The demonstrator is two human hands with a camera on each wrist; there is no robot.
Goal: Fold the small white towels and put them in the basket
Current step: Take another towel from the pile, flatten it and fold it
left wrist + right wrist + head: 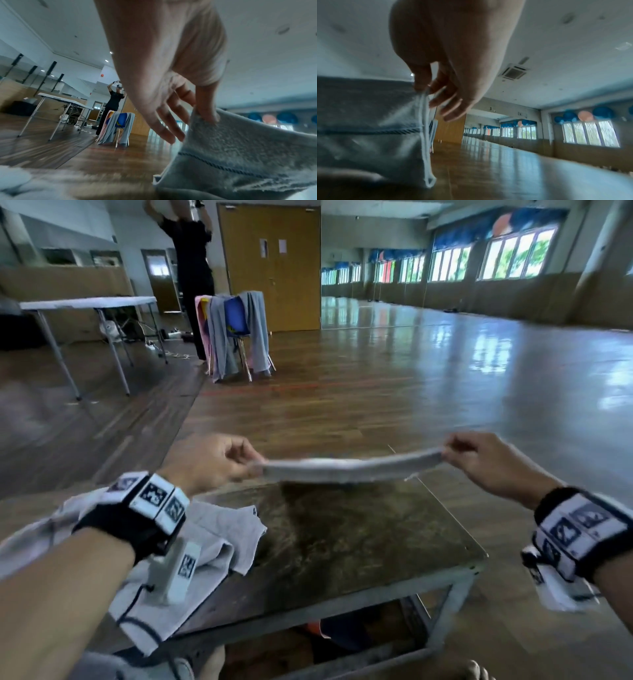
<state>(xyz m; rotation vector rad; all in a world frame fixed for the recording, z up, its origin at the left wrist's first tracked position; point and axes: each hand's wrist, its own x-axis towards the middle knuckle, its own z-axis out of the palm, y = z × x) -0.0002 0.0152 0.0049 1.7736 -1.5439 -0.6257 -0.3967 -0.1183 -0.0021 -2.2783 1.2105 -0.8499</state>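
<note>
Behind towel [349, 469]: table's [376, 542] blurred far edge

White towel [349, 469] with a twisted blue stripe — dark mottled brown surface [359, 535], grey frame; pale grey cloth heap [219, 539] at its left edge

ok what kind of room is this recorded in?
Likely a dance studio or activity hall: wide polished wood floor, mirrored wall at the far end, row of windows with balloons above them.

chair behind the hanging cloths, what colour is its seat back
Blue, with a bit of yellow on it; the chair shows best in the head view, draped with grey cloths.
</note>
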